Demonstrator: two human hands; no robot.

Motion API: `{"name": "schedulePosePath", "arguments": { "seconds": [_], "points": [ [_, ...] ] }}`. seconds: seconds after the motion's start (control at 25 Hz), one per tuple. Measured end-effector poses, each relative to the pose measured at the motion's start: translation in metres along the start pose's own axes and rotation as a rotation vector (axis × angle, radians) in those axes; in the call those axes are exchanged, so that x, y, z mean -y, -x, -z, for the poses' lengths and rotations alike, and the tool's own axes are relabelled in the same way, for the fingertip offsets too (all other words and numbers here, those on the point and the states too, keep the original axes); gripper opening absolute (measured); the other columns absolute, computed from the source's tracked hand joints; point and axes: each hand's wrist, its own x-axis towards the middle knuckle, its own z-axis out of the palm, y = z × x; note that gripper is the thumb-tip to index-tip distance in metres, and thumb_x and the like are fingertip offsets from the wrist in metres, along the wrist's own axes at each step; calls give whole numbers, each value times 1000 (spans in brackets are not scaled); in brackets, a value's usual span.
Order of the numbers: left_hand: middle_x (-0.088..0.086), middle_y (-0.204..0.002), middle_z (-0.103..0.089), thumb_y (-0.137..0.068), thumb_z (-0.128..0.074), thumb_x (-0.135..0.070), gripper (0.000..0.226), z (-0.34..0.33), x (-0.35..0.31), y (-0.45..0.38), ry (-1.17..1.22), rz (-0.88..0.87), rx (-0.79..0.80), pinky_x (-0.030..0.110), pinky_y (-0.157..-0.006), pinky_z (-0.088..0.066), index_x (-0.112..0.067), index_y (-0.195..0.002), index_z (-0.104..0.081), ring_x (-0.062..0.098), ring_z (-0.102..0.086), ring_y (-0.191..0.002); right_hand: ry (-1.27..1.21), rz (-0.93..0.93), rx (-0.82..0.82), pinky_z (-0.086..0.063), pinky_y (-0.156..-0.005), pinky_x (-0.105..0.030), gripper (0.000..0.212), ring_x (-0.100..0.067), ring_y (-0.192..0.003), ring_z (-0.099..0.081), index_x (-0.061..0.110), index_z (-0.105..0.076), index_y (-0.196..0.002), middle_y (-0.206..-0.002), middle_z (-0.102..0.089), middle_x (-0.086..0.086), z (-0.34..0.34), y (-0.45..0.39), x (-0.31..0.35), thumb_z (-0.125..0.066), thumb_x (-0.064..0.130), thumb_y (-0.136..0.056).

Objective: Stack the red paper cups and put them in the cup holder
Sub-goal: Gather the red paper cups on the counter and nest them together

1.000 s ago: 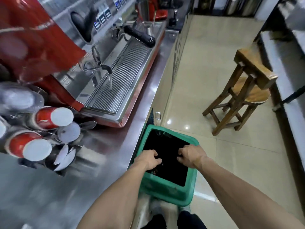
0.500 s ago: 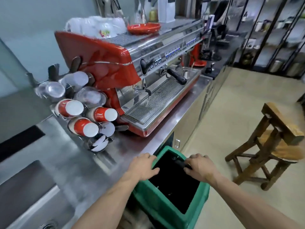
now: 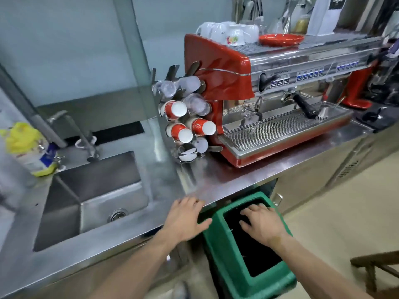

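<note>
In the cup holder [image 3: 172,117], three red paper cup stacks [image 3: 190,124] sit.

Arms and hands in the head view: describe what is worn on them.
Both forearms are bare, with no sleeve in view. The left hand and the right hand wear no gloves, and no watch or wristband shows. Whether there is a ring is too blurred to tell.

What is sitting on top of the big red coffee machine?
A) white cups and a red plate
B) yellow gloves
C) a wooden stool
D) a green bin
A: upside-down white cups and a red plate rest on top of the coffee machine.
</note>
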Motion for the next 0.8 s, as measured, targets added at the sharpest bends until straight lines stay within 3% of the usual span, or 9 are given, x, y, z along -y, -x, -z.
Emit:
{"name": "schedulePosePath", "arguments": {
  "seconds": [0.4,0.8],
  "points": [
    [2,-143,-50,-89,-38,-71,67,8,105,153,38,442,117,43,-109,-33,-30,-140,-47,23,-42,-136,85,461,-11,-40,-94,-37,41,-24,-119,-54,29,-59,-122,-124,-62,-1,18,-25,163,-44,50,-91],
    [5,-150,-44,-91,-35,-71,71,29,207,417,62,832,182,48,-110,-33,-25,-144,-43,27,-40,-138,168,872,-36,-45,-88,-37,39,-28,-114,-59,25,-59,-120,-122,-64,-4,34,20,405,-42,49,-93]
  ]
}}
